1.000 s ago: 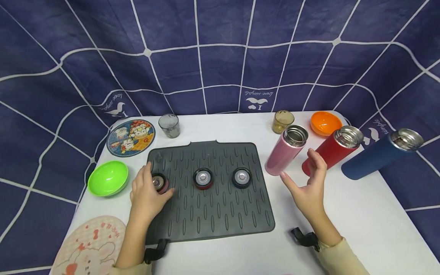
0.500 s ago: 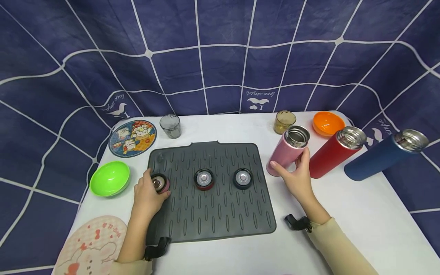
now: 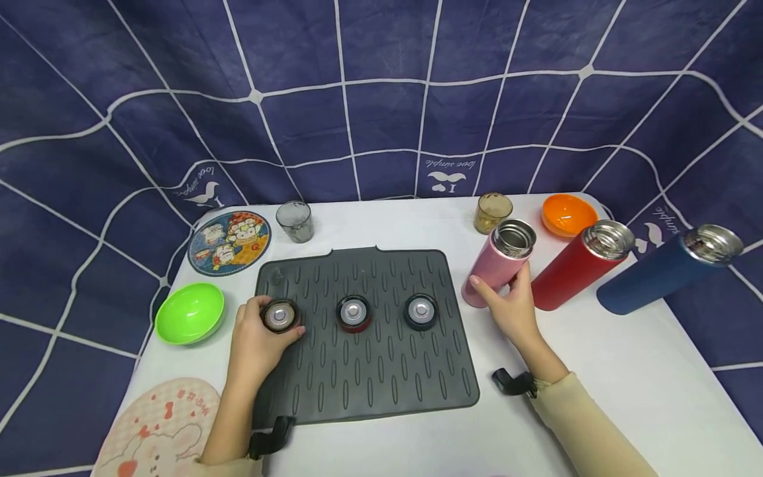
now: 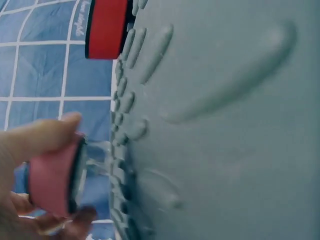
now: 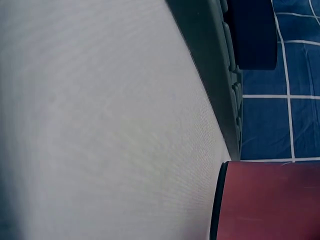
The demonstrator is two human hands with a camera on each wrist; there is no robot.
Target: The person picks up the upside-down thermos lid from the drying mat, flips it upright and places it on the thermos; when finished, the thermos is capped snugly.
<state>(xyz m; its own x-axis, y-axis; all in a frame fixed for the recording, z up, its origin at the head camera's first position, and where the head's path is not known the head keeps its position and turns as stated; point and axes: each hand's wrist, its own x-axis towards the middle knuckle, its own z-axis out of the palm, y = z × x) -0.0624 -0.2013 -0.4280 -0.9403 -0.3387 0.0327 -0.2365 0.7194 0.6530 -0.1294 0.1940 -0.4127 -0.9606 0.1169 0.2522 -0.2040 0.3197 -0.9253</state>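
My left hand (image 3: 256, 348) pinches a pink bottle lid (image 3: 280, 315) between thumb and fingers above the left part of the grey drying mat (image 3: 369, 371). In the left wrist view the lid (image 4: 52, 182) hangs clear of the mat. My right hand (image 3: 512, 311) grips the lower body of a lidless pink thermos bottle (image 3: 493, 268), which stands upright just right of the mat. In the right wrist view only the base of that pink bottle (image 5: 270, 205) shows; the hand is out of sight. A red-rimmed lid (image 3: 353, 311) and a dark blue lid (image 3: 420, 311) lie on the mat.
Lidless red (image 3: 566, 271) and blue (image 3: 656, 271) bottles stand at the right. Behind are an amber glass (image 3: 492, 213), orange bowl (image 3: 569, 215) and grey glass (image 3: 295, 222). A green bowl (image 3: 189, 313), round patterned mat (image 3: 229, 242) and pink mat (image 3: 157, 430) lie left.
My right hand has moved left from beside the pink bottle and taken hold of it. The left hand has gripped the pink lid and lifted it slightly off the mat.
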